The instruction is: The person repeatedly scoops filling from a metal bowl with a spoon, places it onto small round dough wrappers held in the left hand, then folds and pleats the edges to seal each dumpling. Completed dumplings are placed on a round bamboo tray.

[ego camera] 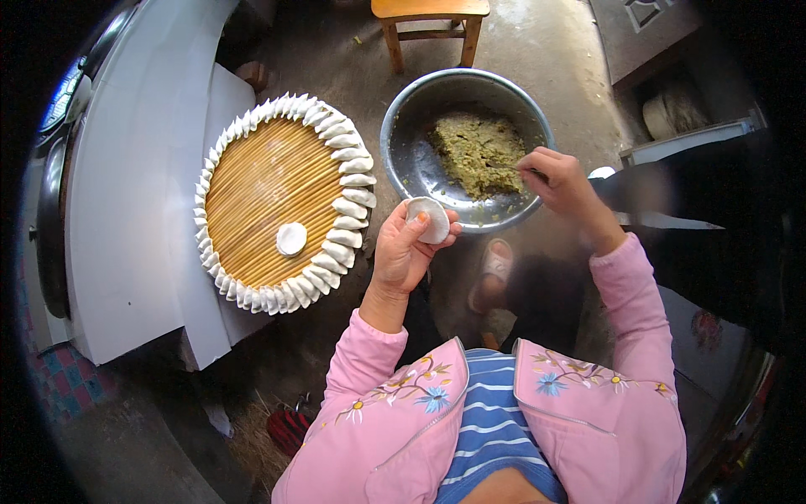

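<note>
A round white dough wrapper (429,220) lies in my left hand (409,242), pinched under the thumb, just below the near rim of a large metal bowl (388,151). Greenish-yellow minced filling (482,151) is heaped inside that bowl. Over the bowl's right side is my right hand (555,179), its fingers bent together at the filling's edge; whether they hold a utensil cannot be told. To the left, white folded dumplings (345,206) ring the rim of a round tray of thin stalks (271,183). More round wrappers (291,239) rest on the tray's lower middle part.
A wooden stool (430,9) stands beyond the bowl. A long white counter (138,164) runs along the left. Another person's dark-clothed leg (692,183) reaches in from the right. A slippered foot (496,264) is on the floor below the bowl.
</note>
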The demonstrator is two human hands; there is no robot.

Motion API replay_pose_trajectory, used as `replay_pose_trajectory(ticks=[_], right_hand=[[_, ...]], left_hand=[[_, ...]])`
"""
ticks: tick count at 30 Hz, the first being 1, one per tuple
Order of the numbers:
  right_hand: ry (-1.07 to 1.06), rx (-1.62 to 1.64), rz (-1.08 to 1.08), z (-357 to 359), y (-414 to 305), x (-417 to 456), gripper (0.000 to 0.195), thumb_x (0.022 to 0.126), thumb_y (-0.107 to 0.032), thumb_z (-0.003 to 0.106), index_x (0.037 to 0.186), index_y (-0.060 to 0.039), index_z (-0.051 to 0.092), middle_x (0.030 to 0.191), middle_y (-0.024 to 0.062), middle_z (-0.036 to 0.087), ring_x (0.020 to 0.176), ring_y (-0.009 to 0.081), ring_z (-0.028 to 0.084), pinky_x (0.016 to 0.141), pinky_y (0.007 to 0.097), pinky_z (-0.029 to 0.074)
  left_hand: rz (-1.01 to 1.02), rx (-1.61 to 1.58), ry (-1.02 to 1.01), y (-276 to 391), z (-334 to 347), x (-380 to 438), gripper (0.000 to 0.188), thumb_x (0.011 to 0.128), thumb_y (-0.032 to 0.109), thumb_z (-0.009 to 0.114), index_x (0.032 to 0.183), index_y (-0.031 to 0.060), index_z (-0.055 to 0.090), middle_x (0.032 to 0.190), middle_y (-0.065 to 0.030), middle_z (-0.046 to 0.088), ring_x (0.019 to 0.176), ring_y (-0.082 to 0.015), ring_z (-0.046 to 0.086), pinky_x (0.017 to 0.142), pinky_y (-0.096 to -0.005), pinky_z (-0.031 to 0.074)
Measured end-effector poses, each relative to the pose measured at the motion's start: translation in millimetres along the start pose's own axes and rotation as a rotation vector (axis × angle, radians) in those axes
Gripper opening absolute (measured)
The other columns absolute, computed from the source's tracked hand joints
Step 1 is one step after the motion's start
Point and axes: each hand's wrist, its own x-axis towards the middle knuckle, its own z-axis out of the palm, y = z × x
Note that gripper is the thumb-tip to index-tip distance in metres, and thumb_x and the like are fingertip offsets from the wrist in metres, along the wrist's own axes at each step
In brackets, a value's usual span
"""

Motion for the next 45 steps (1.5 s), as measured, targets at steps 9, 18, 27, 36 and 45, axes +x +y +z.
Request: replay_pose_trajectory(ticks=[9, 18, 27, 36, 45], right_hand=[[-0.148, 0.012, -0.059, 17, 19, -8, 0.009, 0.082, -0.002, 0.066, 0.091, -0.0012, 0.065, 0.080, 0.0133, 0.059, 0.078, 0.0324, 0.063, 0.068, 0.0386, 0.051], [-0.144, -0.006, -0.075, 31, 21, -4, 0.006, 0.082, -0.002, 0.065, 0.088, -0.0023, 0.064, 0.081, 0.0135, 0.058, 0.078, 0.0338, 0.061, 0.068, 0.0410, 0.050], [-0.301, 0.165, 0.066, 20, 19, -3, 0.007, 0.083, -0.003, 0.063, 0.088, 0.0007, 0.066, 0.085, 0.0159, 0.065, 0.082, 0.0343, 0.064, 0.072, 0.0382, 0.051], [-0.258, 0.649, 0.569, 7, 12, -21, 0.013, 0.090, -0.008, 0.062, 0.093, 0.0019, 0.070, 0.072, 0.0044, 0.063, 0.060, 0.0103, 0.057, 0.054, 0.0251, 0.046], [-0.009, 1.052, 0.947, 16, 8, -47, 0.017, 0.094, -0.011, 0.062, 0.102, 0.0030, 0.067, 0.075, 0.0047, 0.063, 0.053, 0.0063, 0.054, 0.048, 0.0185, 0.044]], left_hand=[[-0.038, 0.053, -0.042, -15, -3, 16, 0.025, 0.098, 0.017, 0.056, 0.115, 0.0000, 0.051, 0.107, -0.0224, 0.066, 0.093, -0.0293, 0.069, 0.080, -0.0366, 0.058], [-0.021, 0.081, -0.012, -17, 0, 22, 0.023, 0.099, 0.015, 0.052, 0.115, -0.0020, 0.052, 0.111, -0.0247, 0.065, 0.098, -0.0322, 0.068, 0.086, -0.0406, 0.056], [0.018, 0.061, 0.052, -15, -6, 27, 0.028, 0.101, 0.017, 0.046, 0.118, -0.0041, 0.052, 0.114, -0.0256, 0.063, 0.103, -0.0338, 0.066, 0.091, -0.0428, 0.054], [0.046, 0.036, 0.086, -6, 0, 25, 0.034, 0.103, 0.019, 0.039, 0.122, -0.0084, 0.048, 0.120, -0.0284, 0.060, 0.109, -0.0365, 0.063, 0.095, -0.0445, 0.052], [-0.005, 0.269, 0.226, 1, 13, -3, 0.041, 0.105, 0.024, 0.033, 0.121, -0.0101, 0.049, 0.115, -0.0252, 0.063, 0.104, -0.0333, 0.065, 0.090, -0.0436, 0.054]])
